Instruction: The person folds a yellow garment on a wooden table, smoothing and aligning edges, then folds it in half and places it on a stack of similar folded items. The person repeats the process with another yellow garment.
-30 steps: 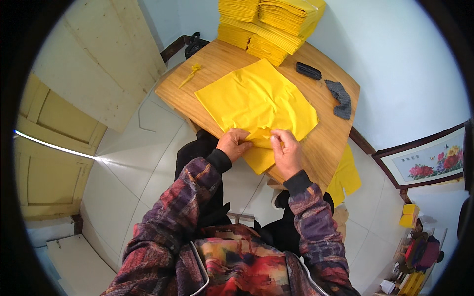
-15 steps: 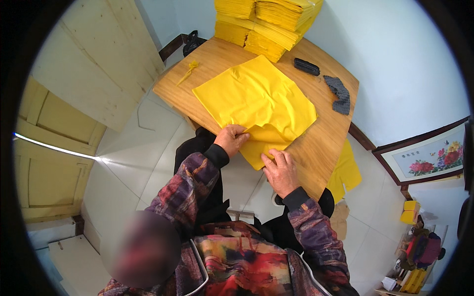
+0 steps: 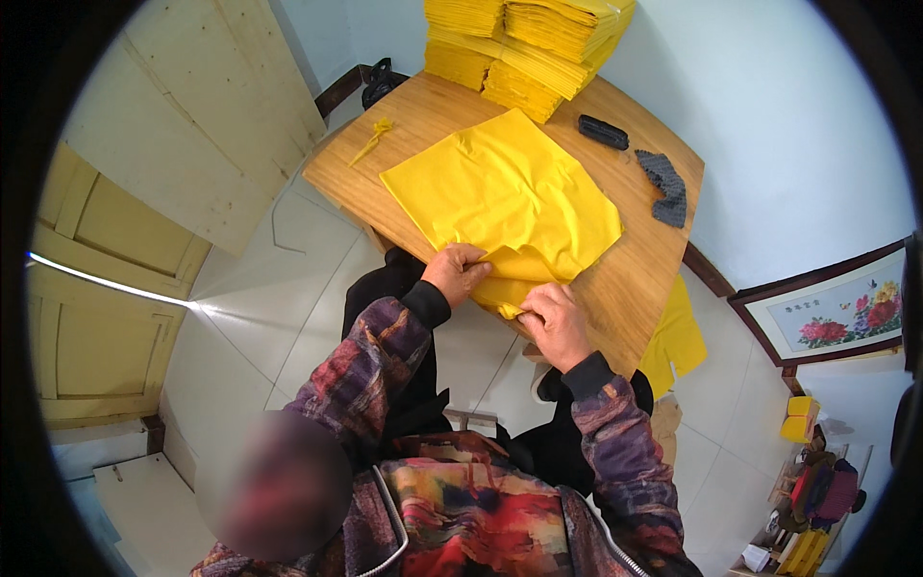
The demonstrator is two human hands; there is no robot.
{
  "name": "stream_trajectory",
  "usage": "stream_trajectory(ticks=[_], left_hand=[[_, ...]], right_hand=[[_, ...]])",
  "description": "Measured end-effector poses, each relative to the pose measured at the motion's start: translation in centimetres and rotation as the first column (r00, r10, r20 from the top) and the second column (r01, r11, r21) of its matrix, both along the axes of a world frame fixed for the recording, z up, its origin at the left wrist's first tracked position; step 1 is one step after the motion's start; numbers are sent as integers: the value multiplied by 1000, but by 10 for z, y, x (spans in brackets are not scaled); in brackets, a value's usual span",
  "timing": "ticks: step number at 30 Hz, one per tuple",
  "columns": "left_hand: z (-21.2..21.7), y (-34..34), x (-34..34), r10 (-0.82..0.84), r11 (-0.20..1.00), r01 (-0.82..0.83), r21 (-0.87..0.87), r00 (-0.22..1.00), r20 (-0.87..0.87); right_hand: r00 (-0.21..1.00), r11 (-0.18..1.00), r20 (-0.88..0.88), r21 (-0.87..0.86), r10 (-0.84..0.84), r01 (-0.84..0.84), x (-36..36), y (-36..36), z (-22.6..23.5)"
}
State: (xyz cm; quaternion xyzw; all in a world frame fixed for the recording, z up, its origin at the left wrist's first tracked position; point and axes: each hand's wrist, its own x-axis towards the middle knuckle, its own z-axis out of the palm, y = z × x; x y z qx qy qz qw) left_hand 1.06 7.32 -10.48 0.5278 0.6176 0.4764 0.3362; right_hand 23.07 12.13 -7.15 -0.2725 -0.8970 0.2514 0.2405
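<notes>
A thin, creased yellow fabric sheet (image 3: 519, 183) lies over the middle of the wooden table (image 3: 635, 308), its near edge gathered up. My left hand (image 3: 457, 276) is closed on that near edge, thumb on top and pointing right. To its right, my right hand (image 3: 556, 322) pinches the near corner of the sheet, fingertips bunched together at the table's front edge. Between the two hands the material is folded and puckered. What lies under the fold is hidden.
Bundled stacks of folded yellow sheets (image 3: 524, 48) stand at the table's back. A black case (image 3: 604, 132) and a grey knitted cloth (image 3: 663, 188) lie at right, a twisted yellow scrap (image 3: 373, 141) at left. Yellow material (image 3: 676, 332) hangs beside the table's right edge.
My right hand has lifted the sheet's near corner and drawn it up toward the table, so the hanging point is now bunched in its fingers. My left hand keeps its grip.
</notes>
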Motion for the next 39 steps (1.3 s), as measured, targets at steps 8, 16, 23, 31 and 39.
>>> stream_trajectory(ticks=[8, 16, 23, 31, 39], left_hand=[[-2, 1, 0, 1, 1000, -1, -3, 999, 36], [1, 0, -1, -24, 999, 25, -36, 1000, 6], [7, 0, -5, -88, 996, 87, -12, 995, -55], [3, -2, -5, -108, 991, 111, 70, 993, -48], [-9, 1, -1, 24, 998, -20, -62, 997, 68]], right_hand=[[995, 970, 34, -230, 92, -81, 0, 19, 10], [993, 937, 47, -338, 108, -86, -1, 29, 19], [994, 986, -79, -152, -81, 68, -22, 29, 26], [981, 986, -105, -50, -164, 160, -36, 29, 28], [988, 988, 24, 14, -156, 155, 1, -6, 20]])
